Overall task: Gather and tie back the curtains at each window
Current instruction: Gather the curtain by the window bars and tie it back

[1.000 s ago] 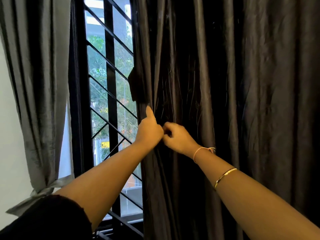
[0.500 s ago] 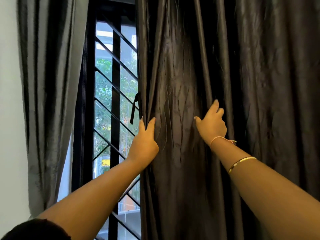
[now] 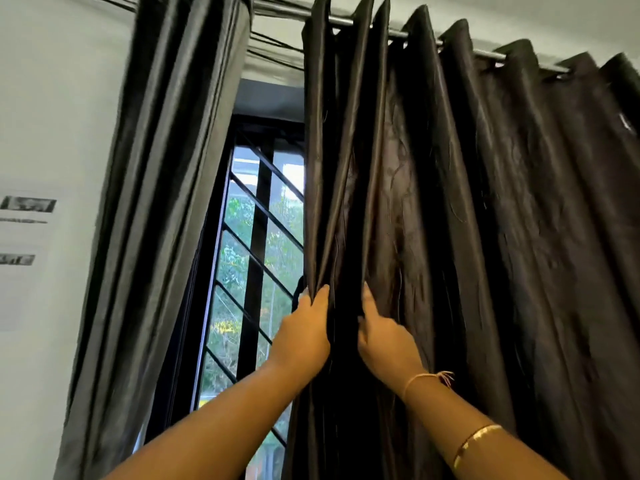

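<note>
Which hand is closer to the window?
Left. The left hand pinches the edge of the curtain right beside the window. The right hand touches the folds farther right, with curtain between it and the window.
</note>
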The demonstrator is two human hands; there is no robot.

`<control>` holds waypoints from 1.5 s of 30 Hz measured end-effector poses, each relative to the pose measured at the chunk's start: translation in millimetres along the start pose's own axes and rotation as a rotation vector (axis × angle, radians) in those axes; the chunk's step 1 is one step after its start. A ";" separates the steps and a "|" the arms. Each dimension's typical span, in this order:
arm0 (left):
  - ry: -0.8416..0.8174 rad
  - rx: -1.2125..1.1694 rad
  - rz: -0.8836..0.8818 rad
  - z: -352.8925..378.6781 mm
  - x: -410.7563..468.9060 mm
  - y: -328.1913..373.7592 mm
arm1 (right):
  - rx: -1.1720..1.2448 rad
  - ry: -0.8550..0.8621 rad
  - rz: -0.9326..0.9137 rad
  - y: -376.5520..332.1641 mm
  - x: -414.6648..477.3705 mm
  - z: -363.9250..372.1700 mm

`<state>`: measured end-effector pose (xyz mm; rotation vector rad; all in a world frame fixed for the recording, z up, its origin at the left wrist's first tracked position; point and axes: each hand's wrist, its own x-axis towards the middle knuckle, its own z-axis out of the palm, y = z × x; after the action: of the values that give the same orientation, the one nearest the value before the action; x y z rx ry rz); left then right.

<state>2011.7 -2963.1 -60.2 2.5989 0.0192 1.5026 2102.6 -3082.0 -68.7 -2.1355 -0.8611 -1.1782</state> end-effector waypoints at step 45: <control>-0.346 -0.522 -0.119 14.9 -27.3 31.2 | 0.173 -0.296 -0.067 -12.3 -79.0 -8.7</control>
<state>2009.1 -2997.9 -87.0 2.3333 -0.2199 0.8542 2056.4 -3101.5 -131.6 -2.1812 -1.1278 -0.7958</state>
